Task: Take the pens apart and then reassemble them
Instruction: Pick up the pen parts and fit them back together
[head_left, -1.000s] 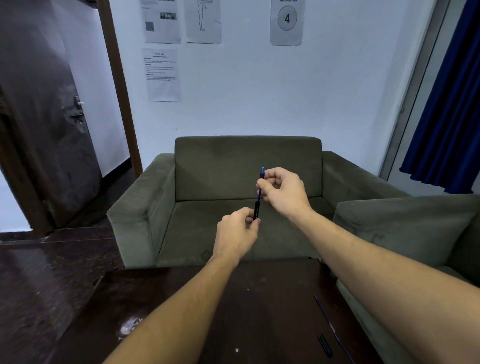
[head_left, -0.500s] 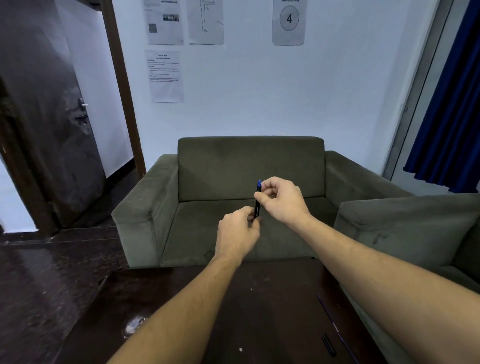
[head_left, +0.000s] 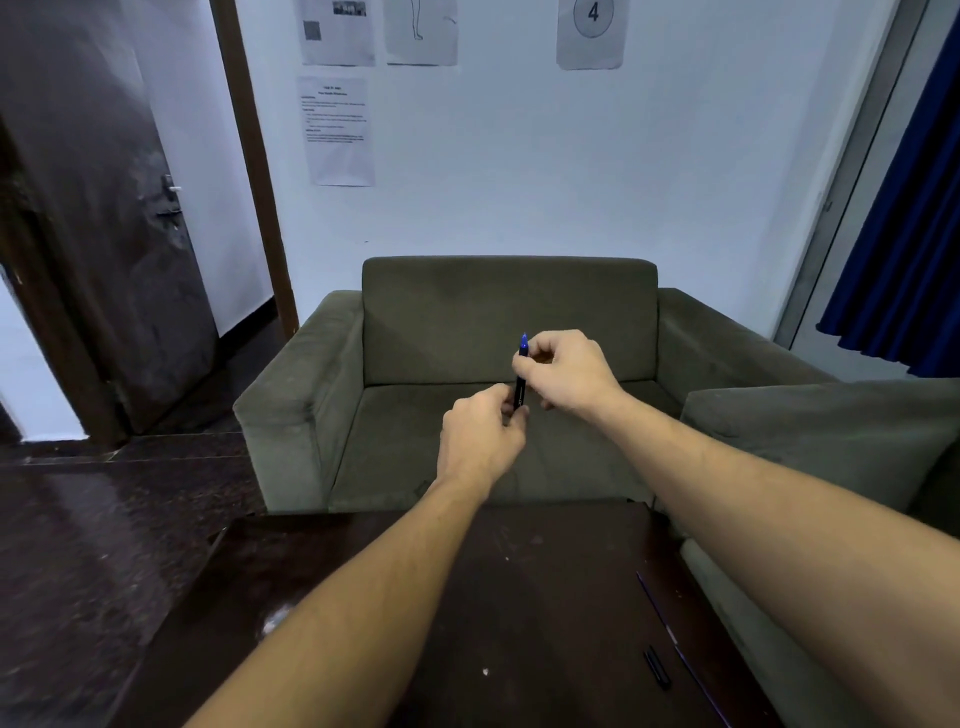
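Now we hold the pen (head_left: 520, 387) nearly upright in the air, out past the far edge of the counter (head_left: 519, 597) and in front of the sofa (head_left: 467, 322). Our left hand (head_left: 480, 439) has its grip pinched on the pen's lower end, the fingers curled around it from below. Our right hand (head_left: 563, 371) pinches the upper part from the right side, thumb and forefinger pressed on the barrel just under the blue tip (head_left: 523, 343), which pokes out above the fingers. Only the black middle stretch of the barrel shows between the two grips.

Both forearms reach across the counter, and most of its dark top between them lies bare, so we have free room below and to the left of the hands. Near the counter's right edge lie a thin refill (head_left: 655, 605), a second thin rod (head_left: 698, 683) closer to the near right corner, and a short black piece (head_left: 656, 667) just beside them, all well apart from the hands. A cushion (head_left: 831, 426) rises just past that right edge, under our right forearm.
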